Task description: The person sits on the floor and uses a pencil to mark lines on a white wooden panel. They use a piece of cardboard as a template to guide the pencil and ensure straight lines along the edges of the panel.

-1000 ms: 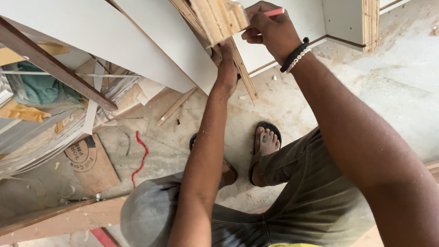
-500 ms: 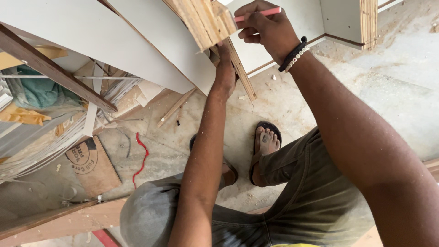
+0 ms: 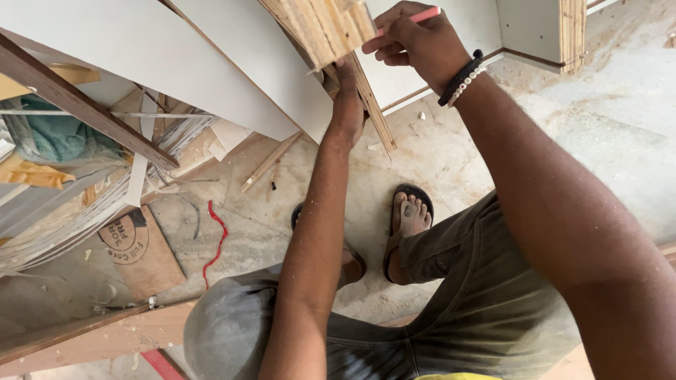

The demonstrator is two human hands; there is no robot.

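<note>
A stack of plywood strips [image 3: 325,28], with layered end grain exposed, is shown at the top centre, resting against a white laminate panel [image 3: 232,70]. The stack is steadied from below by the left hand [image 3: 348,102], whose fingers are curled up behind the wood; how tightly cannot be told. A red pencil [image 3: 415,17] is pinched between the closed fingers of the right hand [image 3: 415,42], just beside the stack's right edge. A dusty concrete floor [image 3: 451,155], a sandalled foot [image 3: 408,214] and a red cord [image 3: 217,239] lie below.
</note>
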